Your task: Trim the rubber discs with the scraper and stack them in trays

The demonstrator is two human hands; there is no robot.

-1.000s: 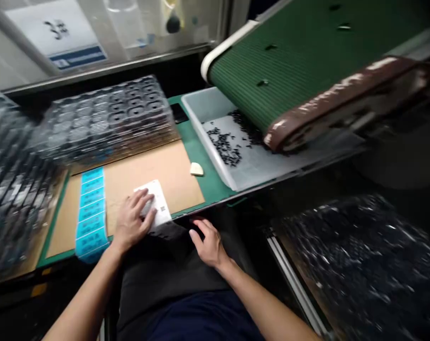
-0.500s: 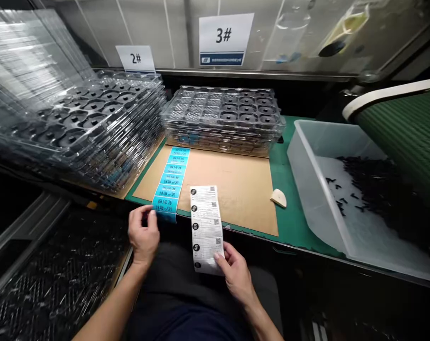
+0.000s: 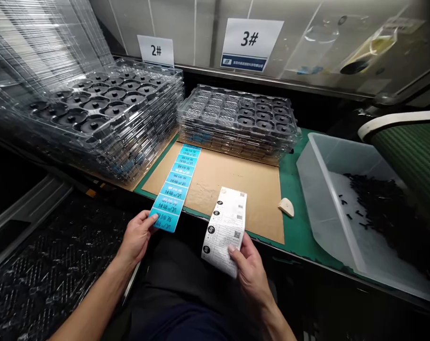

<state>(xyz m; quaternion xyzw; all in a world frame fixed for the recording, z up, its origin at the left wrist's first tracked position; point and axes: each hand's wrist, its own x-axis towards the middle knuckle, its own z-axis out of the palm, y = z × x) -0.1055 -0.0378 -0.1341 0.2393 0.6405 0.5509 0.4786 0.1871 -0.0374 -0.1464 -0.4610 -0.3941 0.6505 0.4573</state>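
My left hand [image 3: 139, 235] pinches the near end of a strip of blue labels [image 3: 175, 189] with handwritten characters. The strip runs away from me across a sheet of brown cardboard [image 3: 236, 182], its near end sticking out past the table edge. In my right hand [image 3: 250, 262] is a strip of white printed labels [image 3: 227, 222] with black round marks and small square codes, thumb on top and fingers behind. Its far end overlaps the cardboard in view. To the right lies a small cream-coloured half-round piece [image 3: 286, 207].
Stacked clear plastic trays [image 3: 236, 118] stand behind the cardboard, with a taller tray stack [image 3: 129, 118] at left. On the right, a translucent bin [image 3: 318, 189] holds many small black parts [image 3: 381, 203]. Beside it is a green conveyor belt [image 3: 410, 156]. More black trays [image 3: 40, 265] lie low at left.
My left hand has gone from a loose hold beside the blue strip to pinching its end, now lifted and drawn out. The white strip has tilted in my right hand. The view has shifted left.
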